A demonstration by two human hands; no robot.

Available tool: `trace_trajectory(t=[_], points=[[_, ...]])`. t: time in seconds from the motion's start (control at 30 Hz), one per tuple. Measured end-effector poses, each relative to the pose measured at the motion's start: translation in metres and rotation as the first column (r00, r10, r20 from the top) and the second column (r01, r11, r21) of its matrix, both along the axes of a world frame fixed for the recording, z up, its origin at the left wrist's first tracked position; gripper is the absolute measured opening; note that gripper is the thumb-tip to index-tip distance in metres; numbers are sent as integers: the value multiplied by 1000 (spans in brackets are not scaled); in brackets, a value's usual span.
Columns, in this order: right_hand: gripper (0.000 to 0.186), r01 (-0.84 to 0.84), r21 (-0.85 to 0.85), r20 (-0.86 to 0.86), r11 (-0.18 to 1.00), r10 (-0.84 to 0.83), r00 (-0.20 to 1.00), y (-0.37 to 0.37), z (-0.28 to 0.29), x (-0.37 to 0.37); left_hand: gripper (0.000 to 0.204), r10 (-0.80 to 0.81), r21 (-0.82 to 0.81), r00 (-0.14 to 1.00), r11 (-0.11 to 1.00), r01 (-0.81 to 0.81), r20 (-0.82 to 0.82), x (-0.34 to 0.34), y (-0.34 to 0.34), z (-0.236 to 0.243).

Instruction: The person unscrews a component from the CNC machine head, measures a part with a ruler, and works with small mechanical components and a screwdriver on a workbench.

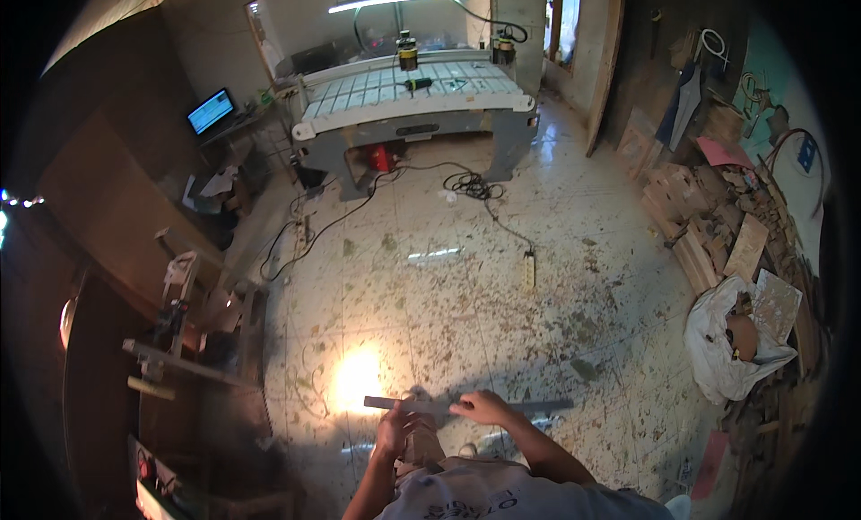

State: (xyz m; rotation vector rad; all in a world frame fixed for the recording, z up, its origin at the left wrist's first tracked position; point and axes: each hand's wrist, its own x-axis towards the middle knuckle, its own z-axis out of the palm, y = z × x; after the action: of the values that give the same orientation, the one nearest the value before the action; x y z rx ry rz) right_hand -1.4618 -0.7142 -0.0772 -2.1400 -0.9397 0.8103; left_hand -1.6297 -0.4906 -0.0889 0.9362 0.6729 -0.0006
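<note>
Head view, the only one here: a long, thin grey strip (438,407) is held roughly crosswise at the bottom centre of the frame, above the littered floor (493,314). Near its left end it's gripped by the left hand (392,432), with the fingers closed around it. The right hand (482,407) is curled over the strip around its middle, but whether it's properly clasped or just touched there can't be told; the fingertips are too small. A good length is left sticking out to the right.

As for doing it well, imo the strip is best kept level and pinned firmly by the left hand, so the right can be slid or pressed without the free end being swung about. The bright patch (359,379) by the left end could wash out detail, so a slight turn away from it might be worth it.

Writing-wise: some lettering is printed on the grey shirt (466,493), bottom centre, and the lit monitor (211,112) at upper left can't be read. No brand can be made out.
</note>
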Motion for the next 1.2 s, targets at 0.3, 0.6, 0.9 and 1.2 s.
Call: trace_trajectory(t=[0.3,0.6,0.9,1.2], points=[[51,272,-130,-170,954,-291,941,11,-12,156,59,-418,20,898,905,424,-139,235,90,-24],[59,748,-255,-186,613,-790,584,35,9,304,56,-549,342,825,756,558,-133,513,223,10],[63,800,-217,-142,560,-829,541,59,-70,538,58,-376,285,905,861,421,-200,699,293,-25],[41,696,129,14,706,-703,711,147,-16,868,47,-69,240,932,957,163,-355,820,348,-26]])
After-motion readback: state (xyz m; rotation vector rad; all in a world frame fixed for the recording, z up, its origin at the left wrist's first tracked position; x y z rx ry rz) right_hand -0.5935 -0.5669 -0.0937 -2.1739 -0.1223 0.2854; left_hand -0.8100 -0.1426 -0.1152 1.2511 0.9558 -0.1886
